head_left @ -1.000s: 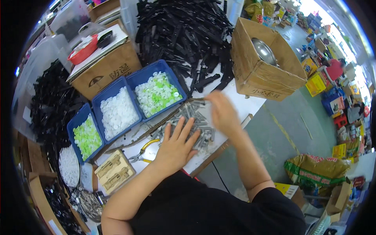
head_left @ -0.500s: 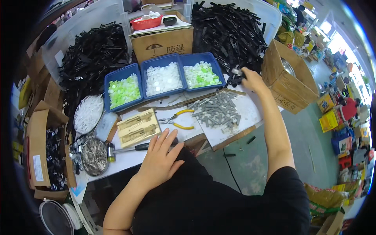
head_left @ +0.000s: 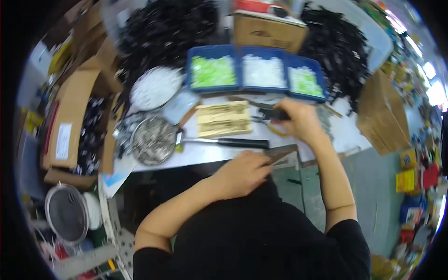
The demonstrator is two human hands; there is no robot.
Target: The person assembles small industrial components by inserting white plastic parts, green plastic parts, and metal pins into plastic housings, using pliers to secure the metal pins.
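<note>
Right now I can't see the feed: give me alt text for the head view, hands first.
The right hand grips a dark-handled tool on the white table, below three blue bins of green and white bits. The left hand rests at the table's near edge. A black-handled tool lies beside a round metal dish.

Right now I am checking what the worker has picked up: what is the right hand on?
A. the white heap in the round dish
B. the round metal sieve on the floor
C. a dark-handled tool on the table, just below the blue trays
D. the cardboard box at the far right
C: the right hand is closed around the dark handle of a tool on the table, just below the blue trays.
</note>
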